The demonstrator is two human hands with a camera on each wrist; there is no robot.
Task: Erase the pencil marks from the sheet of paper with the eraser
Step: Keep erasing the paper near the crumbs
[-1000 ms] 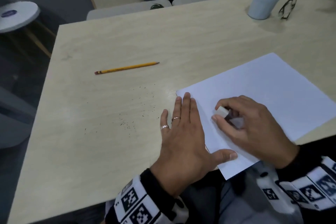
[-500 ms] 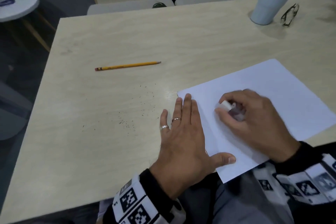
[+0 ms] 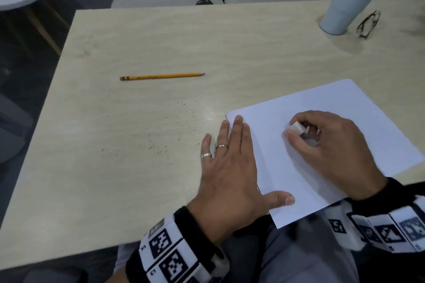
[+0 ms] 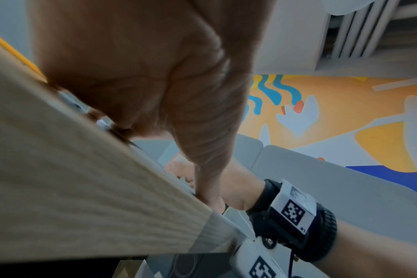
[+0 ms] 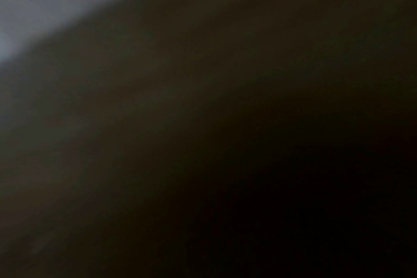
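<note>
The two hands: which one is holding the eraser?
The right hand, fingers curled round the white eraser on the paper. The left hand lies flat, holding nothing.

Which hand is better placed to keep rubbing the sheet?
Right. The right hand already pinches the eraser over the sheet of paper; the left hand lies flat, pinning the sheet's edge.

We read little here. The left wristband (image 3: 171, 257) carries black-and-white square code markers, with small characters beside them that look like "5" and "3". The right wristband (image 3: 391, 232) shows similar markers. The pencil's (image 3: 161, 76) imprint is too small to read.
</note>
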